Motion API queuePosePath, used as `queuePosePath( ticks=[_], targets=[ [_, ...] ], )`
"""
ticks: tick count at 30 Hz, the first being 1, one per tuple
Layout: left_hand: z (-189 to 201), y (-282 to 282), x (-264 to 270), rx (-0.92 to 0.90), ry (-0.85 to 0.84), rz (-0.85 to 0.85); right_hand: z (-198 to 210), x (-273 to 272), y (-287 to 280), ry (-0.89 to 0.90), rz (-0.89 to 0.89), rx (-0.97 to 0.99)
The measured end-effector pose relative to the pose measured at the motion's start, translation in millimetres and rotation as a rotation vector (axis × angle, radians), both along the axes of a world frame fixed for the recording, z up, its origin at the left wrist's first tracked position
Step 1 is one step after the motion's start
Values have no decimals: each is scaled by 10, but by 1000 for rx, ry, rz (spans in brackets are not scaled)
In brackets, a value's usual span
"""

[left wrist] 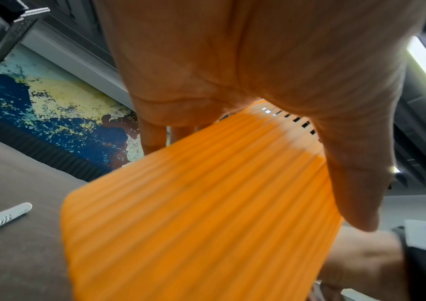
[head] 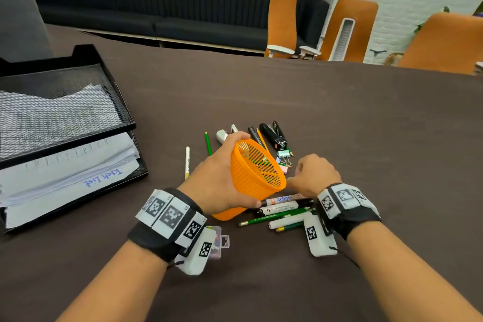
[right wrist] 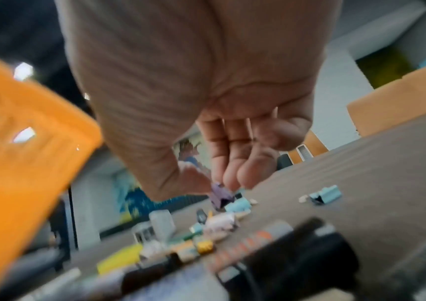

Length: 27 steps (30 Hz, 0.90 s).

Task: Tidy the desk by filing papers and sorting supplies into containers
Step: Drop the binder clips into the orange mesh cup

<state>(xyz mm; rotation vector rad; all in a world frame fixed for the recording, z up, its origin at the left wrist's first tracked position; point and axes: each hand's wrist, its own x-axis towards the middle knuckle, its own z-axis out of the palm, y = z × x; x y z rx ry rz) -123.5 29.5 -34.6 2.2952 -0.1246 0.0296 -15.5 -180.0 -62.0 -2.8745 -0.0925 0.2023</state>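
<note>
My left hand [head: 249, 168] grips an orange mesh cup [head: 257, 167] around its wall and holds it tilted, its mouth turned up toward the right. In the left wrist view the cup [left wrist: 193, 203] fills the middle, blurred. Just right of the cup's rim, my right hand [head: 296, 175] has its fingers curled. The right wrist view shows the right hand [right wrist: 216, 185] pinching a purple binder clip [right wrist: 220, 194] between thumb and fingertips, just above the table. More pastel binder clips [head: 283, 159] lie beyond the cup. Markers and pencils [head: 285, 206] lie under my right wrist.
A black mesh paper tray [head: 78, 123] holding a stack of papers [head: 65, 178] stands at the left. A black stapler [head: 274, 136], a green pencil [head: 208, 144] and a white marker [head: 187, 162] lie behind the cup. A clear plastic box [head: 220, 239] sits by my left wrist. Orange chairs [head: 283, 21] stand past the far edge.
</note>
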Motion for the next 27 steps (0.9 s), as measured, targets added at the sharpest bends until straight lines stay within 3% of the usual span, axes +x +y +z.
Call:
queuePosePath(
  ticks=[3,6,10,13,16,19,23,27],
  targets=[
    [-11,-13,9,9,2,-3,115,-207,-161,-166,-53,363],
    [-45,-70,15,12,1,-15,307,-415,-129,-228,41,680],
    [-99,-163,1,-59,-47,-33,591,-545,7,-323,253,840],
    [-104,-172,6,-158,-94,-14,709,-404,-92,-491,182,897],
    [-84,-144,14,-187,-123,-3,562,-12,-352,-489,-2,778],
    [-72,-120,17,-167,-122,-4,235,347,-561,-248,-101,464],
    [-74,-107,25,-146,-112,-6,-42,462,-584,13,-76,105],
    [-97,-70,39,-142,-99,-1,-100,457,-493,62,-26,-65]
  ],
)
